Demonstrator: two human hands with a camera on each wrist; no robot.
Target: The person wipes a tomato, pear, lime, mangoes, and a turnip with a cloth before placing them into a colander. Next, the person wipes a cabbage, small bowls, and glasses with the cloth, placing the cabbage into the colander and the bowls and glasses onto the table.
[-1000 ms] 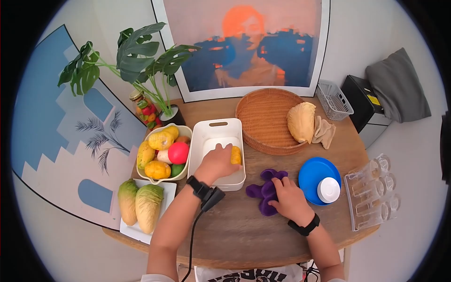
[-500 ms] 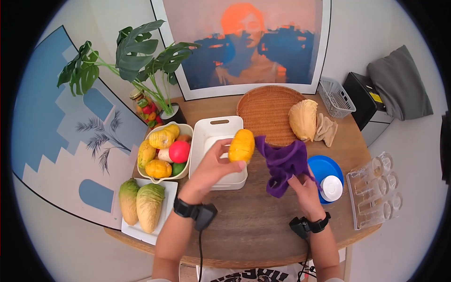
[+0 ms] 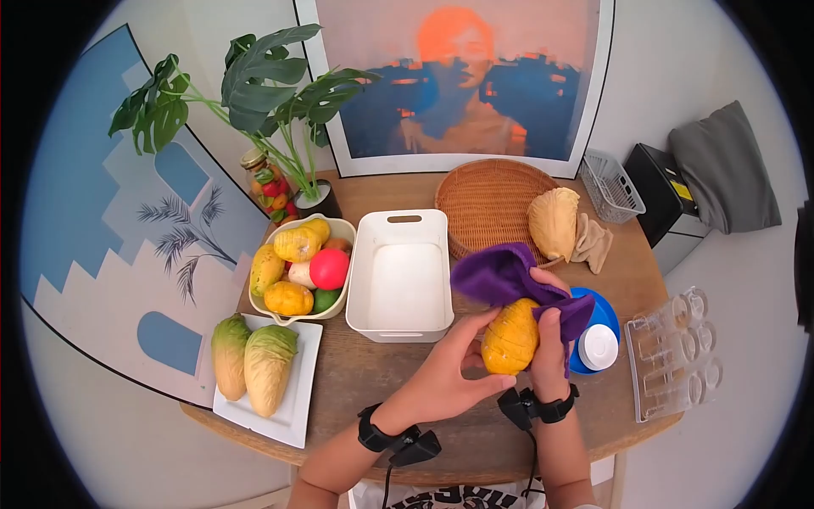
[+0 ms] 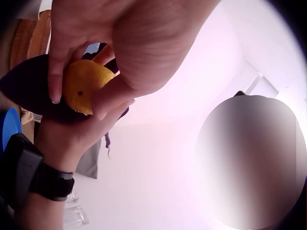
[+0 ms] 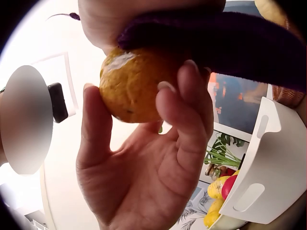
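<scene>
Between both hands, above the table's front half, is a yellow lumpy fruit or potato [image 3: 510, 338]. The left hand [image 3: 441, 377] pinches it between thumb and fingers from the left; in the right wrist view those fingers [image 5: 184, 105] curl round its side. The right hand [image 3: 551, 348] holds a purple cloth [image 3: 500, 276] against the yellow piece's right side, thumb upward. In the left wrist view the yellow piece [image 4: 86, 86] sits against the dark cloth [image 4: 29, 88]. Part of the right hand's fingers is hidden behind the cloth.
A white bin [image 3: 403, 280] stands left of the hands, beside a bowl [image 3: 292, 320] of produce. Two cabbages [image 3: 270, 369] lie on a white plate [image 3: 297, 424]. Behind are a wicker tray [image 3: 483, 204] and a potted plant [image 3: 318, 204]. Rightward are a blue plate [image 3: 604, 305], white container [image 3: 598, 347] and glasses [image 3: 678, 348].
The left hand has carried the yellow piece out of the white bin, right and toward the front. The right hand has lifted the purple cloth from the table and brought it against the piece.
</scene>
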